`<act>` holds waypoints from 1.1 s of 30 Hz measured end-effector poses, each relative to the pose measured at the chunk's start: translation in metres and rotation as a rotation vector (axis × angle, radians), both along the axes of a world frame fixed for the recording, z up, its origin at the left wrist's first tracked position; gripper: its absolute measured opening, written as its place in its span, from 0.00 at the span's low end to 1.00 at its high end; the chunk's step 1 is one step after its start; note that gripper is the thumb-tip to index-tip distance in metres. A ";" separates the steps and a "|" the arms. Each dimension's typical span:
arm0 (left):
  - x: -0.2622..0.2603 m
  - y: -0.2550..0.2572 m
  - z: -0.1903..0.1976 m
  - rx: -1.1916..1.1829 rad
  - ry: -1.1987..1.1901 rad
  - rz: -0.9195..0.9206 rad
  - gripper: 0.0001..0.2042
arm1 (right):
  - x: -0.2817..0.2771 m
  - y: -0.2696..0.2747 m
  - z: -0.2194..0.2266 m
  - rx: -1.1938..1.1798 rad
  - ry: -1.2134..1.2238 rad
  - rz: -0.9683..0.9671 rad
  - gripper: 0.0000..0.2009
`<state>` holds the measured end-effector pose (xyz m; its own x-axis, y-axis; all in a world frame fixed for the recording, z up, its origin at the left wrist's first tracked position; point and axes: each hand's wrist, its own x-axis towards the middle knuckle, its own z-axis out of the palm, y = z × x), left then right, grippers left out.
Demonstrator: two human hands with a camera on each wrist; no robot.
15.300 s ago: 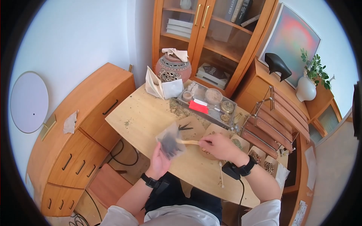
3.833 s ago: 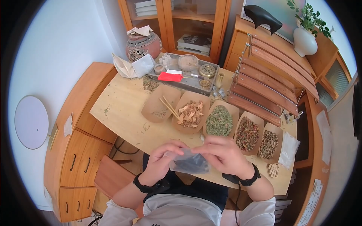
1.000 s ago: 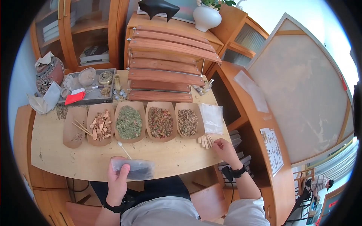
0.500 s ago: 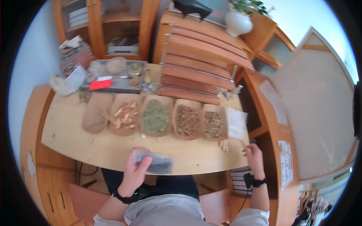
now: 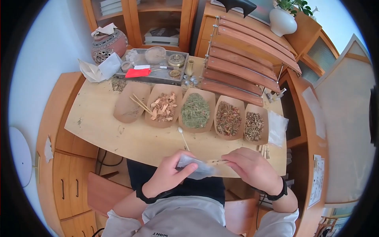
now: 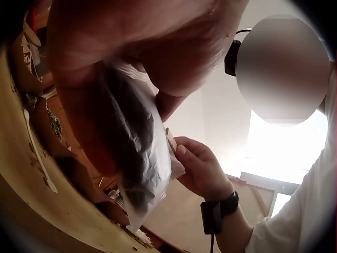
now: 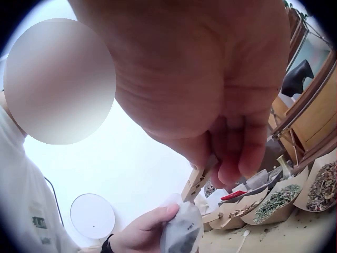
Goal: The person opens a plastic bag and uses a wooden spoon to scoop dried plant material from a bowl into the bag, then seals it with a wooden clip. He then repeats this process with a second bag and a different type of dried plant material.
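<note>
My left hand (image 5: pixel 170 174) grips a translucent bag (image 5: pixel 196 168) with dark contents, thumb on its near face. In the left wrist view the bag (image 6: pixel 138 142) hangs creased beneath the fingers. My right hand (image 5: pixel 254 169) pinches a small wooden clothespin (image 5: pixel 217 162) between thumb and fingers. Its tip is right at the bag's upper right edge. The right wrist view shows this clothespin (image 7: pixel 196 182) pointing down to the bag (image 7: pixel 182 229). More wooden clothespins (image 5: pixel 263 151) lie at the table's right end. A white spoon (image 5: pixel 183 137) rests on the table just beyond the left hand.
Paper trays stand in a row: one with two tweezer-like sticks (image 5: pixel 141 103), then wood chips (image 5: pixel 164 107), green herb (image 5: pixel 196 110) and dried mixes (image 5: pixel 229 118). Behind them are a grey tray (image 5: pixel 158 79) of small vessels and a slatted wooden rack (image 5: pixel 244 63). Clear bags (image 5: pixel 277 128) lie right.
My right hand has picked up a clothespin from the table's right end and brought it left to the bag. My left hand keeps hold of the bag. The head view has turned left.
</note>
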<state>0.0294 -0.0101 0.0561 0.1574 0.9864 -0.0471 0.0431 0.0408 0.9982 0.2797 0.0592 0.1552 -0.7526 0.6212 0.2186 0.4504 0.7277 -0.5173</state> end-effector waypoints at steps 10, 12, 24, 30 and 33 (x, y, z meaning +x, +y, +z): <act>-0.003 0.004 -0.001 0.147 0.147 0.013 0.11 | -0.005 0.006 -0.005 0.108 -0.114 0.063 0.13; -0.001 0.007 -0.004 0.234 0.163 0.014 0.11 | -0.006 0.006 -0.006 0.116 -0.134 0.086 0.14; -0.001 0.007 -0.007 0.222 0.124 -0.003 0.11 | -0.015 0.010 -0.012 -0.065 -0.097 0.080 0.15; -0.002 0.006 -0.006 0.149 0.114 -0.075 0.12 | -0.013 0.012 -0.020 -0.153 0.009 0.047 0.19; 0.001 0.005 -0.013 0.095 -0.009 0.014 0.12 | -0.011 0.008 -0.023 -0.311 0.110 -0.084 0.24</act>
